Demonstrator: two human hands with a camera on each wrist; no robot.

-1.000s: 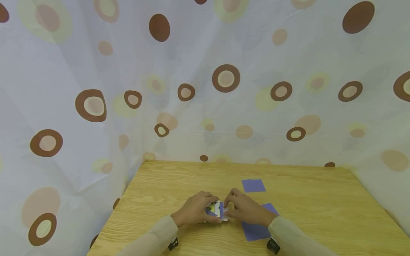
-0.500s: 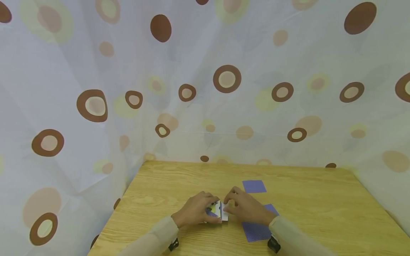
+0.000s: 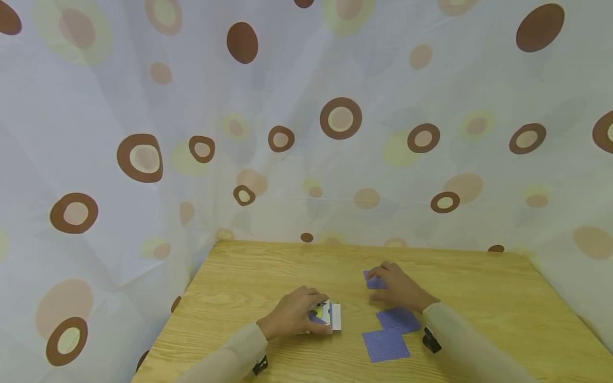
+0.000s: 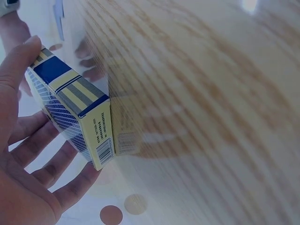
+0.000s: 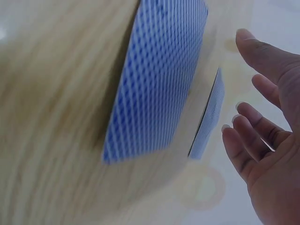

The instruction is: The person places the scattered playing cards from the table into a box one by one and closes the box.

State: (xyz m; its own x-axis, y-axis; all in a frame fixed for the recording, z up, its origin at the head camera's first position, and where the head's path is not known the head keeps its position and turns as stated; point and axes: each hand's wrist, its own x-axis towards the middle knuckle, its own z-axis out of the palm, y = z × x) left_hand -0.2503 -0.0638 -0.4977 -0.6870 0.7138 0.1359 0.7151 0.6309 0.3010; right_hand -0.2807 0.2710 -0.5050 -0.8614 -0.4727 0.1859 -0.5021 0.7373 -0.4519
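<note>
My left hand (image 3: 291, 314) grips a playing-card box (image 3: 325, 314), thumb on one side and fingers on the other. In the left wrist view the box (image 4: 77, 101) shows a blue-and-cream striped side and a barcode, low against the wood. A white flap (image 3: 337, 317) sticks out at its right end. My right hand (image 3: 399, 287) hovers with loosely bent fingers over the far playing card (image 3: 373, 283), partly hiding it. The right wrist view shows the hand (image 5: 272, 126) apart from that card, holding nothing.
Two more blue-patterned playing cards lie face down on the wooden table (image 3: 239, 287), their corners meeting: one card (image 3: 401, 320) below the right hand, another card (image 3: 385, 346) nearer me. A dotted curtain (image 3: 306, 159) hangs behind the table.
My right hand has left the box's flap end and moved right and away, over the far card. The two nearer cards are now uncovered. The left hand keeps its hold on the box.
</note>
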